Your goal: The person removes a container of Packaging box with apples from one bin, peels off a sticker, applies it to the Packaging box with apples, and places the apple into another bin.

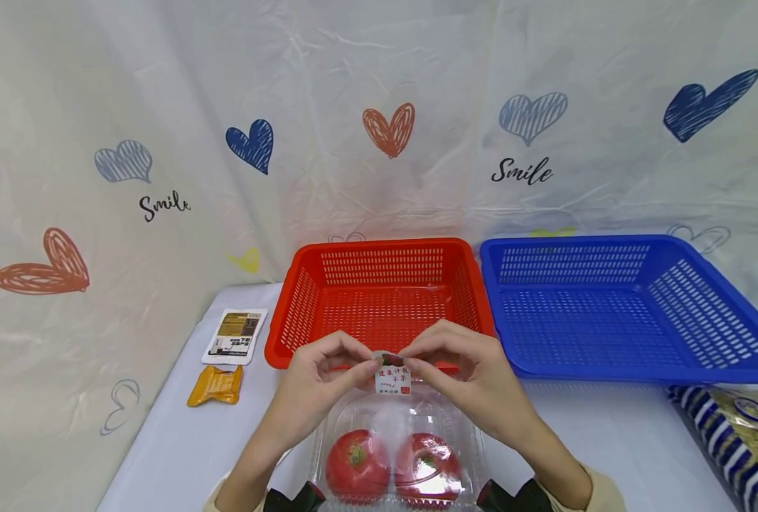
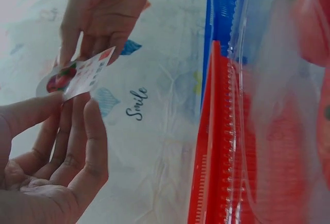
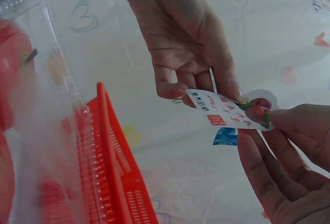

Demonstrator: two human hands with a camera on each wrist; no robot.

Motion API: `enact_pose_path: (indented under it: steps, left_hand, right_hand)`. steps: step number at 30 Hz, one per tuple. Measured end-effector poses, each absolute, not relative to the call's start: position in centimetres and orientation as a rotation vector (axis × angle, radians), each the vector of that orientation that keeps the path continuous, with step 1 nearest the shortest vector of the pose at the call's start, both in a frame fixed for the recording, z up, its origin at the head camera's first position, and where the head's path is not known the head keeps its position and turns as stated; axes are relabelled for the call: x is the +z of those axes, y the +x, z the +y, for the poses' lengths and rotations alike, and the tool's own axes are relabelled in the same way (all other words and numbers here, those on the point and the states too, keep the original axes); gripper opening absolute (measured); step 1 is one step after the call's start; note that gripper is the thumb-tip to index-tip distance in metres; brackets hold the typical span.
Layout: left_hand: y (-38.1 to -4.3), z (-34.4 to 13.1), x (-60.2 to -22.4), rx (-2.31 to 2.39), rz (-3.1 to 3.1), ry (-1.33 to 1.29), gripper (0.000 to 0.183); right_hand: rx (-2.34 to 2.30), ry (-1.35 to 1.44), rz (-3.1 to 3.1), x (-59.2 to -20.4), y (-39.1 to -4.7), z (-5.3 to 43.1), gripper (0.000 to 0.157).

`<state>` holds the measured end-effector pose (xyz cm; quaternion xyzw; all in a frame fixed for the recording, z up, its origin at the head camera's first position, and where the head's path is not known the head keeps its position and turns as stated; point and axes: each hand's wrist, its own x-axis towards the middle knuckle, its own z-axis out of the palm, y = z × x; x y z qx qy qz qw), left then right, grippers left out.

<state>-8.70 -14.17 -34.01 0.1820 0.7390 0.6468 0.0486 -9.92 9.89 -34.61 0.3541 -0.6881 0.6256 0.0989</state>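
White bench (image 1: 609, 444) shows between clear box (image 1: 388, 416) and striped bag (image 1: 746, 441); red basket (image 1: 385, 306) edge beyond label (image 1: 393, 382). My left grip (image 1: 308, 391), right grip (image 1: 488, 385) pinch label's sides.

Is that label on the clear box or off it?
Off it: the left hand and right hand pinch the label in the air, and both wrist views show it apart from the box.
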Motion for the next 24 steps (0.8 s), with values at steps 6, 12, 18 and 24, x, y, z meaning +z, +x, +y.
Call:
enact_pose_path:
  steps: [6, 12, 18, 24]
  left_hand:
    - [-8.2, -14.8, -35.3, 1.903, 2.208, 0.513, 0.016]
    - [-7.8, -15.1, -36.4, 1.865, 2.166, 0.459, 0.016]
    - [-7.4, -15.2, -37.3, 1.813, 2.159, 0.455, 0.016]
    - [-7.2, -15.1, -38.0, 1.832, 2.072, 0.5, 0.015]
  right_hand:
    - [1.937, 1.077, -2.058, -36.2, -9.5, 9.9, 0.026]
    - [2.009, 1.082, -2.135, -37.3, -9.4, 10.1, 0.02]
    - [2.106, 1.04, -2.26, -38.4, -9.2, 10.2, 0.013]
    - [2.116, 1.041, -2.32, -39.1, -9.0, 10.0, 0.009]
